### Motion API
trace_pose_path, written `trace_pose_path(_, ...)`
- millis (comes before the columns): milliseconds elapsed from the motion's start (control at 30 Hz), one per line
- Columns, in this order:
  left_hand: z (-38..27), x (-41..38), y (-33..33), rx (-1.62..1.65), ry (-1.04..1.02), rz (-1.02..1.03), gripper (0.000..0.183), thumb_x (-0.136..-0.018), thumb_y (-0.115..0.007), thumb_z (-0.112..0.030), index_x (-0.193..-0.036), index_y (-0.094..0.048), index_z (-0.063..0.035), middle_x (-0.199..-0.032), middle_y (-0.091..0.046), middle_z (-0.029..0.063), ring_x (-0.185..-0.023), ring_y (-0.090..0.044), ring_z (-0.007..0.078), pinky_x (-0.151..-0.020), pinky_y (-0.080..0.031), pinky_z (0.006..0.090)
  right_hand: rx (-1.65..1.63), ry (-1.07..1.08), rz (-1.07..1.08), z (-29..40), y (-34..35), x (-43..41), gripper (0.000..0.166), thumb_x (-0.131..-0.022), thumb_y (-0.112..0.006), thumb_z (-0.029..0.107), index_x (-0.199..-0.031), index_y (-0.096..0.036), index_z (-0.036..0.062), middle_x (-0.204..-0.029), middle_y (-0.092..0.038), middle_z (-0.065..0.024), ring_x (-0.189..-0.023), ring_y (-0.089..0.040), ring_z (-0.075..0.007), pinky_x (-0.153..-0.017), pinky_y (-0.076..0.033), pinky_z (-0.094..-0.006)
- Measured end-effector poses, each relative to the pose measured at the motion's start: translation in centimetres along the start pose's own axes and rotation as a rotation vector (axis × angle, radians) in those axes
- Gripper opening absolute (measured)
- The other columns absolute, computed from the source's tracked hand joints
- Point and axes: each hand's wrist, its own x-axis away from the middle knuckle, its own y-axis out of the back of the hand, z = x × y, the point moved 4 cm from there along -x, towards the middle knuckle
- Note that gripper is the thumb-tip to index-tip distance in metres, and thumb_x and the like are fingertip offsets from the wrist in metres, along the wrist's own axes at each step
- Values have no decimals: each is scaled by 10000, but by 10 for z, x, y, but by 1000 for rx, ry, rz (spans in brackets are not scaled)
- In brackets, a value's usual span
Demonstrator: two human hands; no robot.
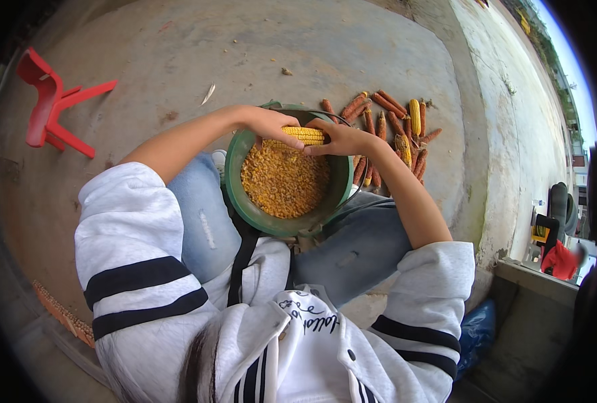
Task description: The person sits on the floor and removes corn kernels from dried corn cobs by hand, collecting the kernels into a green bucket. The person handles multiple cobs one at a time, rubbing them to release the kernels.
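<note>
Over a green plastic bucket (234,201), an ear of yellow corn (304,134) lies crosswise between my two hands. My left hand (274,127) grips its left end, the thumb along the near side. Around the right end curl the fingers of my right hand (339,138), its thumb pressing close to the left one. Loose corn kernels (285,181) cover the inside of the bucket below. The bucket sits between my knees, with its thin dark handle (366,163) hanging over the right side. My fingers hide both ends of the ear.
Right of the bucket, several stripped red corn cobs (381,126) lie piled on the concrete floor (328,50). Two yellow ears (415,117) rest among them. A red plastic chair (51,108) stands at the left. A blue plastic bag (477,330) is at lower right.
</note>
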Motion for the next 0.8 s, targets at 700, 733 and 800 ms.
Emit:
trace_pose_path(700,-2,-11,-23,27,-112,-140,545,-755,-662,-406,-1120,-477,-48,-982,-587,127,-856,-585,212,-731,-455,331,102,-102,-39,-10,-5,13,708,-759,-466,684,-1196,-484,127,-1058,-584,-192,-1023,-553,-321,-851,-410,-402)
trace_pose_path(733,-4,-11,-21,-47,-136,-222,546,-757,-660,-412,-1119,-479,-46,-979,-588,126,-854,-586,212,-733,-454,328,89,-123,-50,-8,-3,14,710,-760,-461,686,-1196,-484,127,-1051,-588,-191,-1019,-555,-321,-851,-410,-402)
trace_pose_path(800,-4,-9,-21,3,-89,-183,527,-745,-671,-397,-1091,-489,-43,-954,-600,126,-851,-592,218,-734,-453,326,111,-120,-65,-4,-1,16,709,-761,-453,691,-1195,-487,130,-1025,-598,-184,-1005,-562,-319,-847,-412,-402)
